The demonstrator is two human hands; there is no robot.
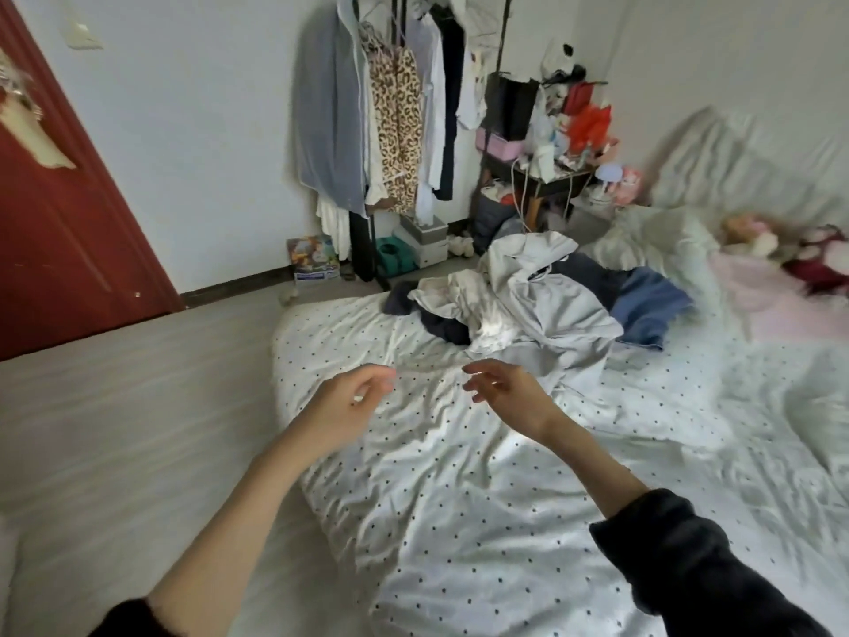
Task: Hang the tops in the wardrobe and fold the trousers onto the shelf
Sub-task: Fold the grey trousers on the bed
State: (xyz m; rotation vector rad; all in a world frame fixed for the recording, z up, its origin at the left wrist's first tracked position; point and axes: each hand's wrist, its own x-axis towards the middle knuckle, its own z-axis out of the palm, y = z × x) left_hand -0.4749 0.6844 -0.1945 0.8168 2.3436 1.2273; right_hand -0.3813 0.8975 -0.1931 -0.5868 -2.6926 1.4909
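Observation:
A heap of clothes lies on the dotted white bed sheet point(459, 498): a light grey hoodie point(546, 296) on top, a white top point(464, 305) beside it, dark garments point(441, 326) underneath and blue jeans point(652, 305) at the right. My left hand point(349, 397) and my right hand point(505, 383) hover over the sheet just short of the heap, fingers loosely curled and holding nothing. A black clothes rack point(395, 108) with several hanging tops stands against the far wall.
A red door point(59, 223) is at the left. Boxes point(425, 243) and a picture box point(312, 259) sit on the floor under the rack. A cluttered small table point(546, 167) stands behind the bed. Crumpled bedding point(661, 241) and soft toys point(781, 250) lie at the right.

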